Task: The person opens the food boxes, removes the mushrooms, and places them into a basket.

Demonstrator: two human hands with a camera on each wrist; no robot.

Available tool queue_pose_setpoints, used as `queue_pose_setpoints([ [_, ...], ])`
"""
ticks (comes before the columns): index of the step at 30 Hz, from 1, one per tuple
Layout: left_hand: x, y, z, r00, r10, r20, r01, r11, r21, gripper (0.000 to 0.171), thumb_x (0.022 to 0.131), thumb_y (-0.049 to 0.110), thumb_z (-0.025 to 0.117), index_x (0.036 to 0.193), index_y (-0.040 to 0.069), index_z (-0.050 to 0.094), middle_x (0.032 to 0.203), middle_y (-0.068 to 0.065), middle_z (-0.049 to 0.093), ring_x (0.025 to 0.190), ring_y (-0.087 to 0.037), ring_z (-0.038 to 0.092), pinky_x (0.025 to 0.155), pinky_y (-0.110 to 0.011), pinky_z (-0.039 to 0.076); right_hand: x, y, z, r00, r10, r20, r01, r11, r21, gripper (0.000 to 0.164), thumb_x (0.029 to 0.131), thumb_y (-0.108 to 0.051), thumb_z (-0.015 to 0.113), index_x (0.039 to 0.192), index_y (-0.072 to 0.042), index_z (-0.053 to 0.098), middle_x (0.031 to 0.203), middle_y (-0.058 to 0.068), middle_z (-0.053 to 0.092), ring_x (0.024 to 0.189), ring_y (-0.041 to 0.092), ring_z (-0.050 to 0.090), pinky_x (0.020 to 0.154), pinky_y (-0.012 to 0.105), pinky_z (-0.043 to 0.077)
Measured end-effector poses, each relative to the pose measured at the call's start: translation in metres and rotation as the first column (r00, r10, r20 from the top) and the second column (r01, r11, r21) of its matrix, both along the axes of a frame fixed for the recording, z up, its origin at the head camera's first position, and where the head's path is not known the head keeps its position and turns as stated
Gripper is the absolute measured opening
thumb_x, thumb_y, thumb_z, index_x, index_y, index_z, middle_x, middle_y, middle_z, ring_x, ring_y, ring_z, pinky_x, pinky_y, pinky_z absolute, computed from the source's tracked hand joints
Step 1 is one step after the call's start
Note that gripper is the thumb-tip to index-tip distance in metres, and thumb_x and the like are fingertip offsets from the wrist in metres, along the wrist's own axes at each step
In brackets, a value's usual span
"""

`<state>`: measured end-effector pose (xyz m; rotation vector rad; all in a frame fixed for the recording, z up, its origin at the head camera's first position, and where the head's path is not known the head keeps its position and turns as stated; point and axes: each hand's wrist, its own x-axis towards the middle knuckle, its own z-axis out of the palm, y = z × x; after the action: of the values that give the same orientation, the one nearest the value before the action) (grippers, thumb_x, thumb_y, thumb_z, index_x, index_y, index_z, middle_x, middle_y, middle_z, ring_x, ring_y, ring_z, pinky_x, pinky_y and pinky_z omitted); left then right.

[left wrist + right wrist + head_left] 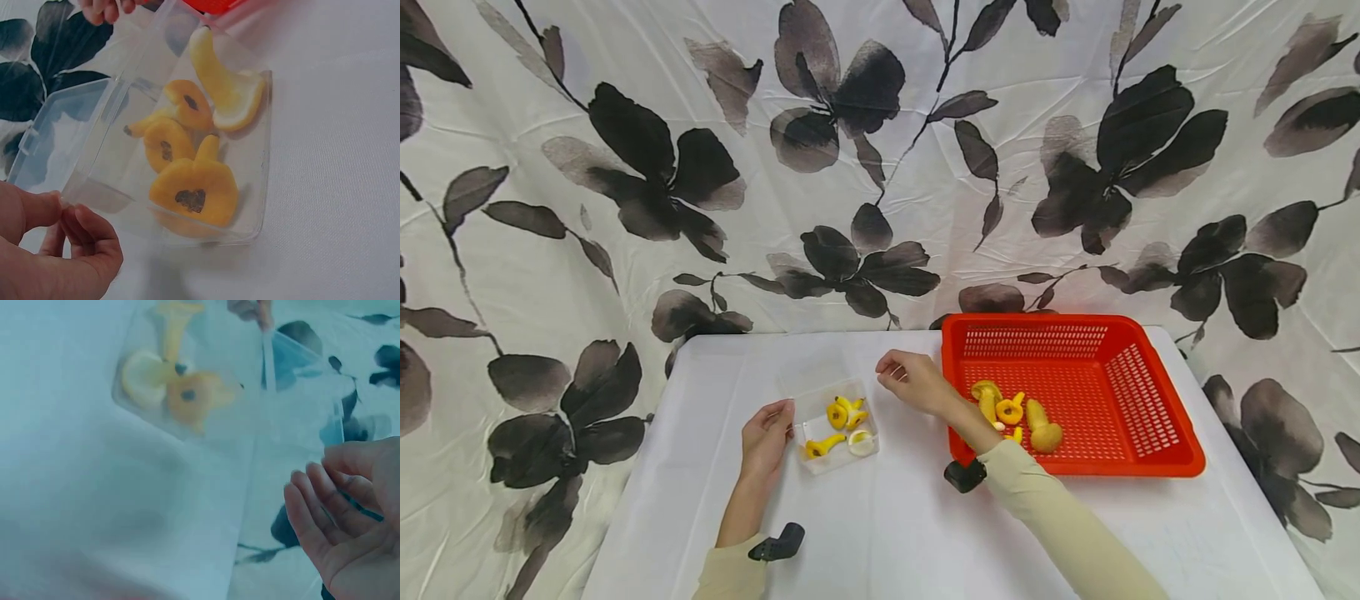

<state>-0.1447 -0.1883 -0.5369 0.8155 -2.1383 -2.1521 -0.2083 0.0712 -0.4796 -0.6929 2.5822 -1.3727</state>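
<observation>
A clear plastic box (pixel 811 419) stands on the white table with its hinged lid (pixel 59 134) folded back. Several yellow mushrooms (pixel 195 190) lie inside, some with a dark spot in the cap. At the box's left side, my left hand (pixel 766 442) pinches the rim near a corner between thumb and forefinger. My right hand (pixel 916 383) hovers past the box's right side, its fingers (pixel 307 512) loosely bent and holding nothing. The right forearm crosses the left edge of a red plastic basket (pixel 1150 408). More mushrooms (pixel 1043 427) lie in that basket's left part.
The white-covered table (pixel 880 533) ends at the back against a hanging cloth (pixel 940 167) with dark flowers. The basket's raised, slotted walls stand under and beside the right forearm. A small black wrist camera (pixel 777 542) sits on the left sleeve.
</observation>
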Motion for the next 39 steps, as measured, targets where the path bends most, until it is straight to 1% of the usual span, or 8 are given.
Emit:
queue_pose_setpoints([
  [4, 0.0, 0.0, 0.0, 1.0, -0.001, -0.017, 0.001, 1.0, 0.015, 0.036, 0.106, 0.02, 0.06, 0.131, -0.006, 0.057, 0.113, -0.013, 0.061, 0.09, -0.018, 0.055, 0.069, -0.014, 0.048, 0.002, -0.013, -0.003, 0.998, 0.057, 0.035, -0.058, 0.998, 0.024, 0.012, 0.099, -0.005, 0.066, 0.109, 0.002, 0.068, 0.098, 0.009, 0.07, 0.09, 0.022, 0.064, 0.085, 0.029, 0.056],
  [8, 0.0, 0.0, -0.001, 1.0, -0.006, -0.019, 0.007, 1.0, 0.014, 0.035, 0.106, 0.019, 0.06, 0.131, -0.006, 0.058, 0.112, -0.013, 0.062, 0.091, -0.019, 0.056, 0.07, -0.014, 0.048, 0.003, -0.024, -0.006, 0.992, 0.12, 0.039, -0.121, 0.992, 0.031, 0.013, 0.098, -0.003, 0.068, 0.11, 0.003, 0.068, 0.099, 0.009, 0.07, 0.091, 0.021, 0.063, 0.086, 0.027, 0.055],
  [15, 0.0, 0.0, -0.003, 1.0, -0.01, -0.006, 0.01, 1.0, 0.006, 0.037, 0.106, 0.021, 0.059, 0.132, -0.005, 0.058, 0.115, -0.014, 0.061, 0.094, -0.022, 0.055, 0.071, -0.014, 0.048, 0.008, -0.042, -0.015, 0.968, 0.233, 0.096, -0.237, 0.971, 0.033, 0.021, 0.098, -0.003, 0.069, 0.116, 0.006, 0.066, 0.101, 0.008, 0.068, 0.092, 0.02, 0.06, 0.082, 0.019, 0.053],
  [21, 0.002, 0.0, -0.002, 1.0, -0.003, -0.023, 0.003, 1.0, 0.013, 0.038, 0.106, 0.021, 0.06, 0.132, -0.006, 0.057, 0.109, -0.009, 0.063, 0.089, -0.016, 0.057, 0.07, -0.013, 0.048, 0.012, -0.06, -0.023, 0.951, 0.306, 0.045, -0.309, 0.949, 0.069, 0.019, 0.096, 0.0, 0.07, 0.113, 0.006, 0.068, 0.1, 0.01, 0.068, 0.09, 0.018, 0.059, 0.082, 0.018, 0.051],
  [26, 0.002, -0.001, -0.001, 1.0, -0.005, -0.029, 0.005, 1.0, 0.018, 0.04, 0.105, 0.021, 0.061, 0.133, -0.007, 0.056, 0.109, -0.009, 0.063, 0.09, -0.016, 0.057, 0.071, -0.014, 0.049, 0.015, -0.074, -0.03, 0.933, 0.355, 0.057, -0.359, 0.93, 0.083, 0.021, 0.096, -0.002, 0.071, 0.116, 0.006, 0.067, 0.106, 0.014, 0.07, 0.09, 0.016, 0.059, 0.083, 0.018, 0.051],
  [31, 0.002, -0.001, -0.003, 1.0, -0.015, -0.019, 0.015, 1.0, 0.0, 0.038, 0.106, 0.023, 0.061, 0.132, -0.005, 0.056, 0.114, -0.013, 0.062, 0.093, -0.018, 0.057, 0.073, -0.015, 0.05, 0.019, -0.085, -0.039, 0.921, 0.377, 0.099, -0.384, 0.921, 0.065, 0.023, 0.094, -0.002, 0.072, 0.115, 0.007, 0.067, 0.109, 0.017, 0.069, 0.09, 0.016, 0.064, 0.083, 0.018, 0.052],
  [35, 0.002, -0.002, -0.004, 0.999, -0.014, -0.049, 0.015, 0.999, 0.03, 0.037, 0.105, 0.019, 0.062, 0.13, -0.008, 0.056, 0.106, -0.009, 0.062, 0.088, -0.013, 0.057, 0.071, -0.016, 0.05, 0.021, -0.09, -0.048, 0.925, 0.358, 0.125, -0.367, 0.929, 0.051, 0.021, 0.091, 0.0, 0.075, 0.111, 0.005, 0.069, 0.106, 0.015, 0.07, 0.087, 0.013, 0.064, 0.081, 0.016, 0.052],
  [39, 0.002, -0.002, -0.003, 0.997, -0.014, -0.07, 0.017, 0.998, 0.054, 0.038, 0.104, 0.017, 0.063, 0.13, -0.01, 0.055, 0.099, -0.004, 0.062, 0.083, -0.009, 0.056, 0.07, -0.016, 0.049, 0.02, -0.094, -0.051, 0.933, 0.332, 0.139, -0.342, 0.938, 0.055, 0.022, 0.087, -0.001, 0.08, 0.107, 0.004, 0.071, 0.102, 0.013, 0.071, 0.086, 0.013, 0.065, 0.078, 0.016, 0.051],
])
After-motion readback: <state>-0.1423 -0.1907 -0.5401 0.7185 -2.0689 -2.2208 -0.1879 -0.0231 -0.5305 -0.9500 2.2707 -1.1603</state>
